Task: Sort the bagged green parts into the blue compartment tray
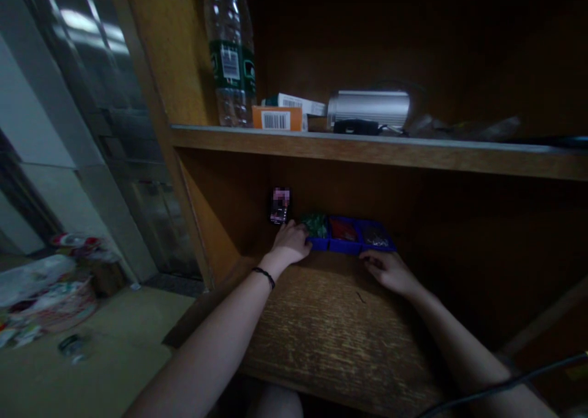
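**Centre of frame, lower shelf bay**
- Blue tray (351,244): shallow, divided into three compartments side by side; it lies flat on the wooden desk surface (331,332) near the back wall. The left compartment holds something green, the middle something red, and the right small pale pieces too dim to identify.
- Left hand (291,243): knuckles up, at the tray's left end, touching it. The fingers are bent over that end; the view does not show whether they actually clasp it. A black wristband (264,276) sits on the wrist.
- Right hand (388,272): palm down on the desk, just in front of the tray's right end. The fingers are loose and extended, grasping nothing, with their tips at the front rim.
- Phone (280,205): upright against the back wall with its screen lit, just above and behind the left hand.

**Upper centre, shelf board (413,151)**
- Clear plastic bottle (229,50) with a green label, upright at the left end.
- Orange box (277,118) with a barcode, and a white box (296,103) behind it.
- Silver cylinder (370,107) lying on its side, with a small black item (356,127) in front of it.

**Lower left of frame**
- Floor with bags and litter (41,295) and a small bottle (73,346) lying on its side.

**Lower right of frame**
- Dark cable (505,382) crossing the right forearm.
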Motion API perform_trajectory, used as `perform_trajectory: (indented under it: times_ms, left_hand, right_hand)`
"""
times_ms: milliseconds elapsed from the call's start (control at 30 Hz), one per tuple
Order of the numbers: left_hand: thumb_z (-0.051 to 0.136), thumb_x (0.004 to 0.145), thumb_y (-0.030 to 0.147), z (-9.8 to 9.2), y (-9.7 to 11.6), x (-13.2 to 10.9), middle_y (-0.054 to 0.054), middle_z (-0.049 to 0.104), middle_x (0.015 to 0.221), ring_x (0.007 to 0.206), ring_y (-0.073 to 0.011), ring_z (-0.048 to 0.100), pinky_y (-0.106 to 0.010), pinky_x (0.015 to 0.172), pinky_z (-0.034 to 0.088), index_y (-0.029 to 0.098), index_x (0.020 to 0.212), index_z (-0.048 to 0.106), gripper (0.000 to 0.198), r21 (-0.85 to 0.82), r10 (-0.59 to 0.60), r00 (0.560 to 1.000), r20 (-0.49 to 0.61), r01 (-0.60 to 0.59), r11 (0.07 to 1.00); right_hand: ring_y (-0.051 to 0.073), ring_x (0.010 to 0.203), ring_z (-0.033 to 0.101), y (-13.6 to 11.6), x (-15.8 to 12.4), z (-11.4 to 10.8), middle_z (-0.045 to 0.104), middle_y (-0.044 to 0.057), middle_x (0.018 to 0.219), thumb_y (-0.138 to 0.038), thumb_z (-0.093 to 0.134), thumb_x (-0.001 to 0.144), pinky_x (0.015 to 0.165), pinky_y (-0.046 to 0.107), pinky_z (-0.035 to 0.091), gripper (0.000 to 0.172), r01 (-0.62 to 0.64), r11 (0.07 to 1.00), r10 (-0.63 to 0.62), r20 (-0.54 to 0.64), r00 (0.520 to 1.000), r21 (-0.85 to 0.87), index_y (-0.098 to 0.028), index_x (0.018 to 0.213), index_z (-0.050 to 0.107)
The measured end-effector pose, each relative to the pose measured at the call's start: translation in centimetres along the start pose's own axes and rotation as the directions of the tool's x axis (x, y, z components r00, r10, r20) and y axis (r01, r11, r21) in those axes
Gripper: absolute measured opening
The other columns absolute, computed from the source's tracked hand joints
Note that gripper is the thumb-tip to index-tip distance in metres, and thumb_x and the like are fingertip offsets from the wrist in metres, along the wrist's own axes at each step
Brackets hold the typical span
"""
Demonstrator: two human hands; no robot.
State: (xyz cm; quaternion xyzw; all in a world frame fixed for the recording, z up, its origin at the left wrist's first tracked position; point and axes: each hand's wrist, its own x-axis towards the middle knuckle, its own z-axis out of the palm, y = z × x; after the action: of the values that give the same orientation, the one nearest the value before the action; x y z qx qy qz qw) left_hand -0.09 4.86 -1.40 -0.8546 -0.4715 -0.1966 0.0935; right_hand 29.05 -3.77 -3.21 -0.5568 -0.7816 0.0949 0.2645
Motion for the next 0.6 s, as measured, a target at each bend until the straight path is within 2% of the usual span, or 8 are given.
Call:
perform_trajectory:
  times_ms: [167, 300, 400, 500, 600]
  left_hand:
    - [0.060, 0.082, 0.028, 0.1, -0.2, -0.1, -0.009, 0.070, 0.104, 0.100, -0.0310, 0.055, -0.043, 0.086, 0.045, 0.022, 0.095, 0.076, 0.021, -0.016, 0.004, 1.000, 0.021, -0.004, 1.000]
    - [0.060, 0.085, 0.029, 0.4, -0.8, -0.1, -0.008, 0.069, 0.104, 0.100, -0.0297, 0.057, -0.043, 0.087, 0.046, 0.024, 0.099, 0.076, 0.022, -0.037, 0.007, 0.999, 0.033, -0.006, 0.999]
    - [0.055, 0.092, 0.029, 0.9, -1.4, 0.0, -0.007, 0.068, 0.105, 0.098, -0.0251, 0.060, -0.038, 0.088, 0.048, 0.025, 0.103, 0.075, 0.023, -0.095, 0.054, 0.998, 0.016, -0.052, 0.994]
    - [0.053, 0.095, 0.028, 1.5, -2.1, 0.1, -0.007, 0.067, 0.107, 0.100, -0.0219, 0.061, -0.033, 0.088, 0.049, 0.024, 0.106, 0.074, 0.024, -0.176, 0.082, 0.997, -0.002, -0.081, 0.981]
    - [0.055, 0.095, 0.027, 1.9, -2.6, 0.3, -0.006, 0.067, 0.106, 0.100, -0.0205, 0.062, -0.031, 0.089, 0.050, 0.024, 0.103, 0.075, 0.022, -0.216, 0.100, 0.995, -0.011, -0.100, 0.971]
  right_hand:
    - [0.024, 0.081, 0.069, 0.0, -0.2, 0.0, 0.075, 0.006, 0.089, -0.031, 0.049, 0.086, 0.074, 0.035, 0.050, 0.030, 0.018, 1.000, -0.018, -0.032, 0.999, 0.005, -0.022, 0.104, 0.072]
    - [0.024, 0.084, 0.070, 0.2, -0.2, -0.2, 0.075, 0.006, 0.092, -0.030, 0.048, 0.088, 0.076, 0.035, 0.051, 0.029, 0.001, 1.000, 0.001, -0.067, 0.998, 0.022, -0.022, 0.104, 0.071]
    - [0.025, 0.093, 0.068, 1.0, 0.1, -0.6, 0.073, 0.007, 0.101, -0.028, 0.046, 0.088, 0.084, 0.037, 0.050, 0.029, -0.012, 1.000, 0.007, -0.191, 0.982, -0.024, -0.021, 0.104, 0.070]
    - [0.026, 0.104, 0.061, 2.3, 0.5, -0.9, 0.067, 0.009, 0.108, -0.025, 0.046, 0.087, 0.093, 0.040, 0.047, 0.030, -0.065, 0.990, 0.017, -0.357, 0.934, -0.122, -0.020, 0.107, 0.068]
    - [0.030, 0.113, 0.053, 3.3, 0.9, -0.6, 0.062, 0.011, 0.118, -0.025, 0.050, 0.086, 0.099, 0.047, 0.042, 0.035, -0.136, 0.968, 0.052, -0.363, 0.930, -0.211, -0.020, 0.118, 0.064]
